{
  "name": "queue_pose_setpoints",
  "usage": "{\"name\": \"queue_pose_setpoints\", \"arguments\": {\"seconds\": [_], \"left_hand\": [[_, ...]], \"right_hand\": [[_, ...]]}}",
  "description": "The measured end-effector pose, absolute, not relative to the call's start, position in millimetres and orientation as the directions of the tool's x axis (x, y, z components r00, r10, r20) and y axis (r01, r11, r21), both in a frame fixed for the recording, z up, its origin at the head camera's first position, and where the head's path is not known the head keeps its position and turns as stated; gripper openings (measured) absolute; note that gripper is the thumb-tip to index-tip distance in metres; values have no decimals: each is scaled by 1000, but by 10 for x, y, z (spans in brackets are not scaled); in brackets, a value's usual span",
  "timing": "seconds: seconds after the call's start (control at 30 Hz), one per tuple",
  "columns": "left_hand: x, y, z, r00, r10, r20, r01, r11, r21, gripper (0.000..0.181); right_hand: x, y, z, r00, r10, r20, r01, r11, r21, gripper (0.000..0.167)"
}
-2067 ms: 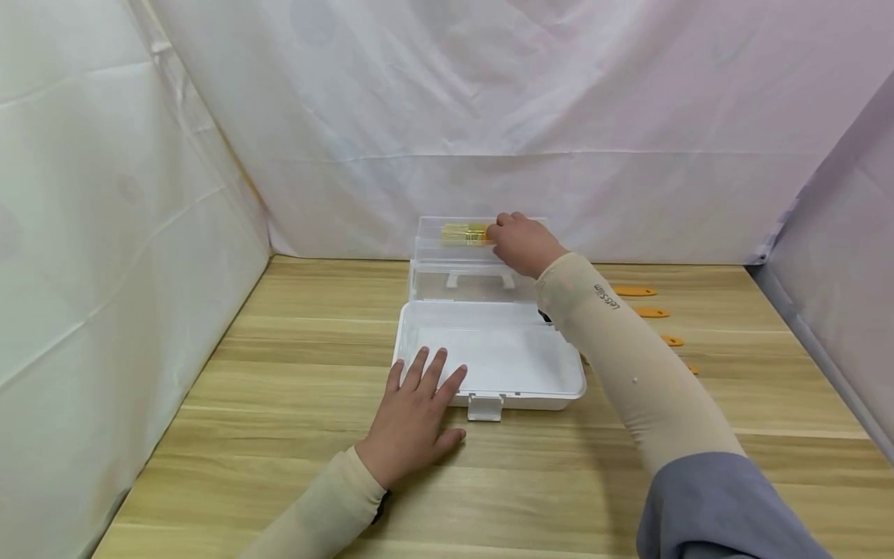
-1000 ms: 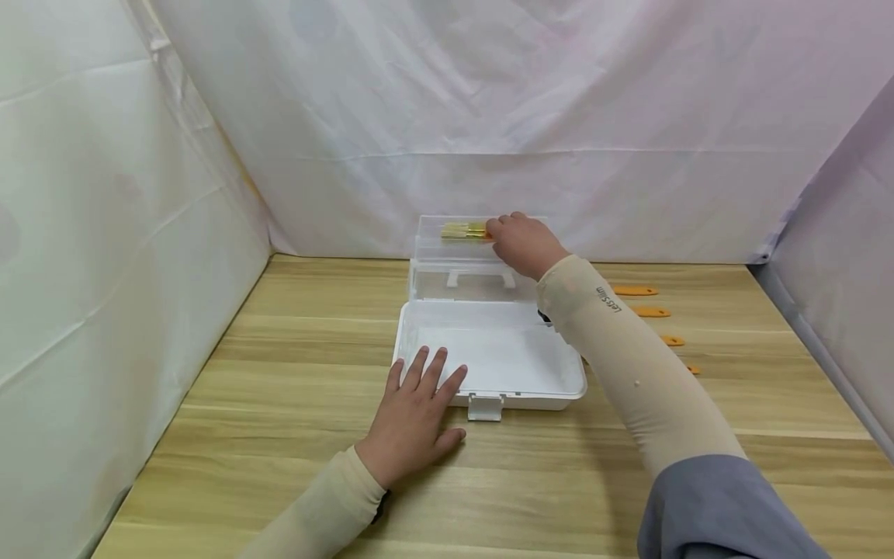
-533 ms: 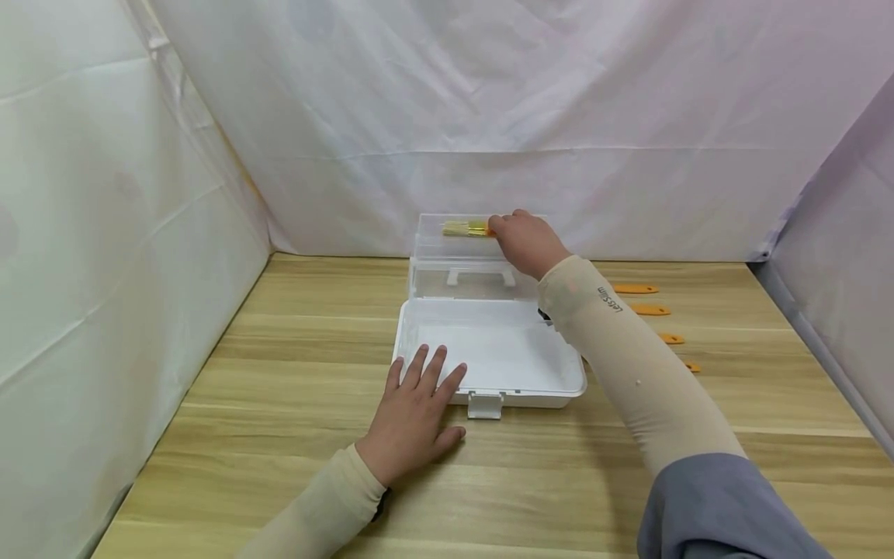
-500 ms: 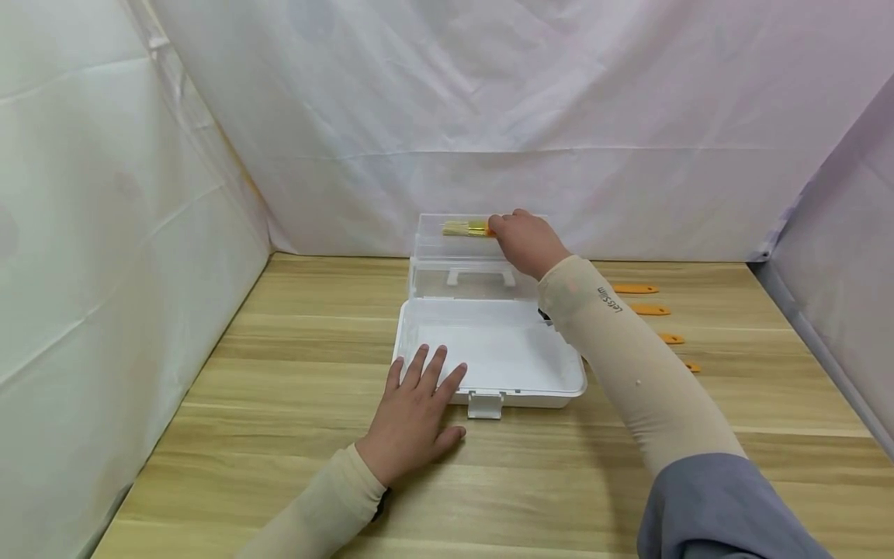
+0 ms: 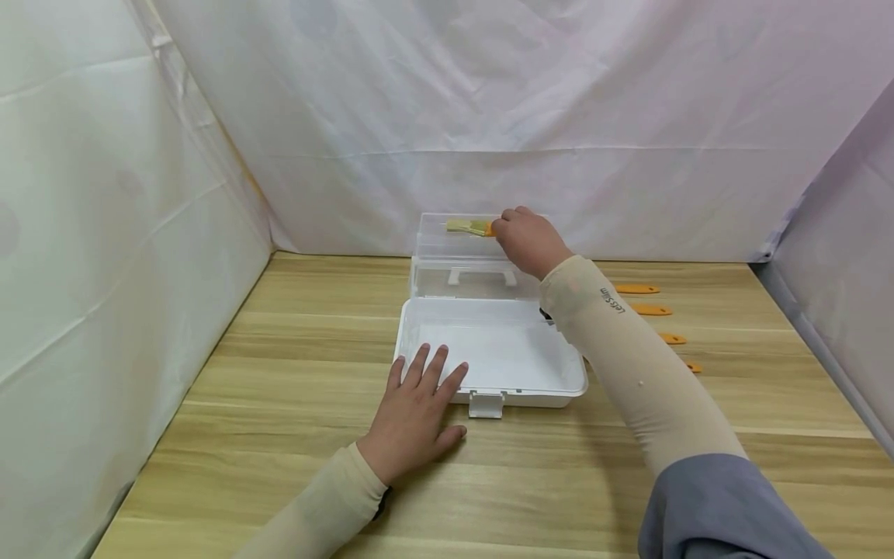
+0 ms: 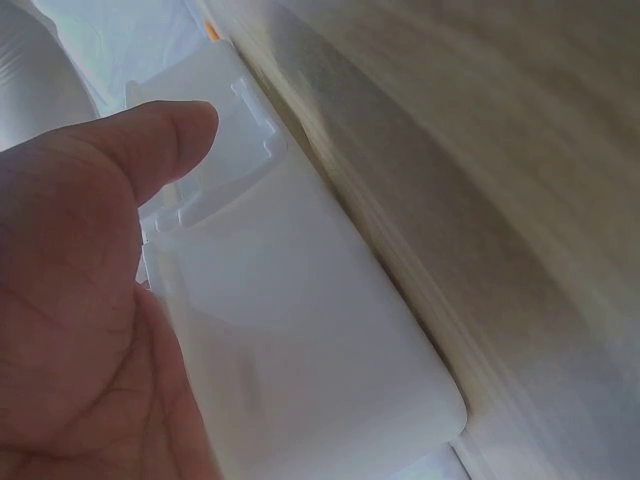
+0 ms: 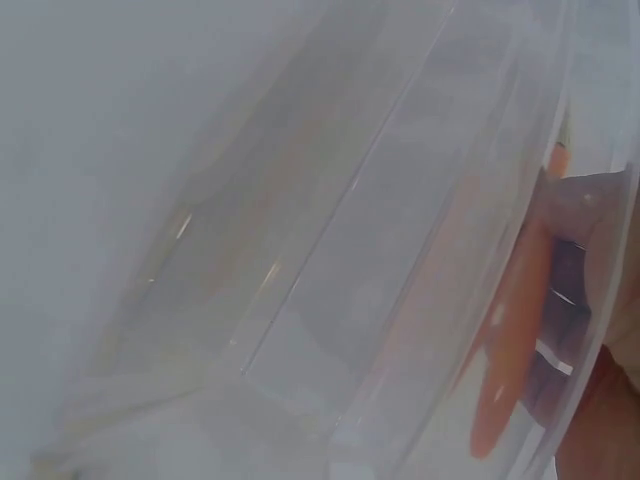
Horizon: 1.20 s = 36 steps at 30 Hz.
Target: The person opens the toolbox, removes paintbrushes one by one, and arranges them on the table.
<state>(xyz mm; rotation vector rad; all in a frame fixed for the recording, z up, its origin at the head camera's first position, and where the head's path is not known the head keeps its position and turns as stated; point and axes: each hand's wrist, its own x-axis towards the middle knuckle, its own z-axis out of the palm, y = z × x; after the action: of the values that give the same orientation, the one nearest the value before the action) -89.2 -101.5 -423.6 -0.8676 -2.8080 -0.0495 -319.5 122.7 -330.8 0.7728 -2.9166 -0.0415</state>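
A white plastic box (image 5: 573,394) stands open on the table, its clear lid (image 5: 434,247) raised at the back. Before that lid my right hand (image 5: 528,242) pinches a paintbrush (image 5: 464,227) by its orange handle, the pale bristles pointing left. Through clear plastic in the right wrist view, the orange handle (image 7: 520,330) shows beside my fingers. My left hand (image 5: 412,427) lies with fingers spread over the box's front left rim. In the left wrist view the thumb (image 6: 175,145) is extended beside the box's front wall (image 6: 310,320). My palm faces are partly out of sight.
Several orange handles, one of them a flat handle (image 5: 635,289), lie on the wooden table (image 5: 300,349) right of the box, partly hidden by my right sleeve (image 5: 628,373). A clear latch (image 5: 486,404) hangs at the box's front. White cloth (image 5: 349,186) closes off the back and sides.
The paintbrush has risen slightly and turned about its length, its bristles going from broad to narrow and then broader, tilted. My left hand and the box have stayed put.
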Motion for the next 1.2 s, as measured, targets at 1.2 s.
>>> {"name": "queue_pose_setpoints", "arguments": {"seconds": [1.2], "left_hand": [[-870,-997,-4271,-803,561,199,563,825,-56,84]], "right_hand": [[-3093,1467,-3142,-843,-515,154,-502,857,117,26]]}}
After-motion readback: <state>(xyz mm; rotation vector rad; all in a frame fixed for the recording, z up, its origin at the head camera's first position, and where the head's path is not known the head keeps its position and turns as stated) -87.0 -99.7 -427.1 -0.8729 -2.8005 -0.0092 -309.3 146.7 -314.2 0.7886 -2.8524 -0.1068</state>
